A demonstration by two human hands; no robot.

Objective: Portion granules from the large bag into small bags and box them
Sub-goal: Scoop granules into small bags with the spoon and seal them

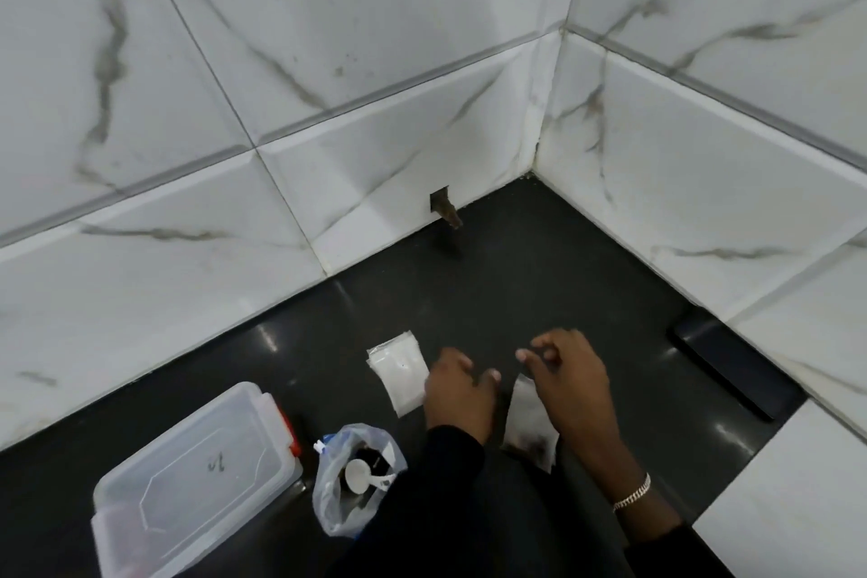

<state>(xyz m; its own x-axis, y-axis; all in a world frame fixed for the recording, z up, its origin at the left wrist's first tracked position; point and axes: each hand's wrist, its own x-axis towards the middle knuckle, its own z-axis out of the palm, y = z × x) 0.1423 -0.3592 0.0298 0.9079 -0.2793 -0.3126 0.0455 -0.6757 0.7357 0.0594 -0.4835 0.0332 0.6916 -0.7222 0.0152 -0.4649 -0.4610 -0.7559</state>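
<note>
The filled small bag [532, 425] lies flat on the dark counter [539, 277] between my hands, granules settled low. My right hand [570, 378] hovers over it, fingers loose, holding nothing; my left hand [457, 390], also empty, reaches toward the empty bags [399, 366]. The large bag [349, 479] and box [197, 479] sit close left.

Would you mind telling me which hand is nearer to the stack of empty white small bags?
Left. The left hand sits right beside the stack of empty small bags, at its right edge. The right hand is farther right, over the filled small bag.
</note>
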